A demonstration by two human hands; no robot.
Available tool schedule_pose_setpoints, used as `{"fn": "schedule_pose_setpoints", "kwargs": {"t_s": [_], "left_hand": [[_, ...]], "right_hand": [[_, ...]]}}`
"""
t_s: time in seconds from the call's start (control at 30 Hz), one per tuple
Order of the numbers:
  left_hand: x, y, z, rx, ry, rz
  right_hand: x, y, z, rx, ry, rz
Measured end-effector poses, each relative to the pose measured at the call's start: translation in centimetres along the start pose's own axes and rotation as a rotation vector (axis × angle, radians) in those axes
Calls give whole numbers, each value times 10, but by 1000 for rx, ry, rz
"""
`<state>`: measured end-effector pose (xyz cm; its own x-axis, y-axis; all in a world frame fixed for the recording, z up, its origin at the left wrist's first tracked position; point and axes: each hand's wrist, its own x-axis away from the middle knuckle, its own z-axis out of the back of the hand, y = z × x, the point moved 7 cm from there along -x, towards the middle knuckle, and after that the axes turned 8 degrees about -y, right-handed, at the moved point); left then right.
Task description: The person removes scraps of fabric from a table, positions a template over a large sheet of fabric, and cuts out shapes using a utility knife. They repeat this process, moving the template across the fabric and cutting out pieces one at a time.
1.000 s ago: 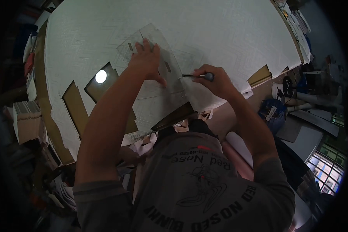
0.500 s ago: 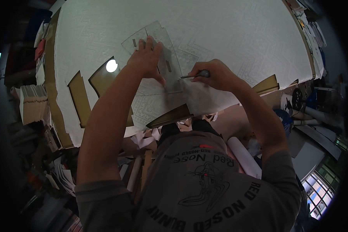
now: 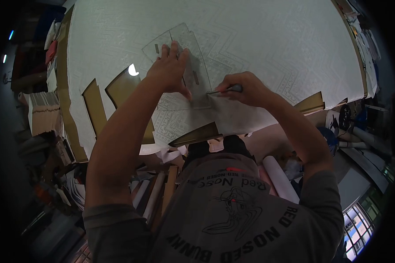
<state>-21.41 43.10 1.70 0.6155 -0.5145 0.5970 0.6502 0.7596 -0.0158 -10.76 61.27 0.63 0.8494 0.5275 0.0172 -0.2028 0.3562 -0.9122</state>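
The clear template (image 3: 189,44) lies flat on the white embossed sheet (image 3: 272,44), a little left of the middle and not far from the near edge of the table. It is a see-through, fan-shaped piece with curved long edges, a small notch in its far end and two short dark slots in its face; the raised geometric pattern of the sheet shows straight through it. The left hand (image 3: 169,70) is spread open and pressed down on it, palm flat, fingers pointing away and the thumb angled toward the near corner; it grips nothing and only pins the piece. The right hand (image 3: 245,87) is closed tight round a slim tool (image 3: 220,91) with a dark rounded handle and a thin metal tip, and that tip sits against the template's right edge, down on the sheet. To the left, curved cut-outs in the sheet bare the brown tabletop (image 3: 118,90), where a bright spot of light (image 3: 133,70) reflects.
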Motion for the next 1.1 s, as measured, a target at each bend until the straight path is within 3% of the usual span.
{"fn": "schedule_pose_setpoints", "kwargs": {"t_s": [0.17, 0.23, 0.27, 0.33, 0.53, 1.1], "left_hand": [[3, 5, 4, -2, -13, -13], [3, 2, 2, -5, -16, 5], [3, 1, 2, -3, -6, -2], [3, 0, 0, 20, 12, -15], [5, 2, 5, 24, -16, -35], [3, 2, 4, 46, -41, -59]], "right_hand": [[10, 0, -7, -107, -24, -157], [22, -10, -11, -65, 207, -85], [26, -17, -20, -54, 211, -88], [44, -20, -26, -129, 487, -243], [48, -36, -51, -24, 729, -390], [28, -62, -65, 175, 878, -610]]}}
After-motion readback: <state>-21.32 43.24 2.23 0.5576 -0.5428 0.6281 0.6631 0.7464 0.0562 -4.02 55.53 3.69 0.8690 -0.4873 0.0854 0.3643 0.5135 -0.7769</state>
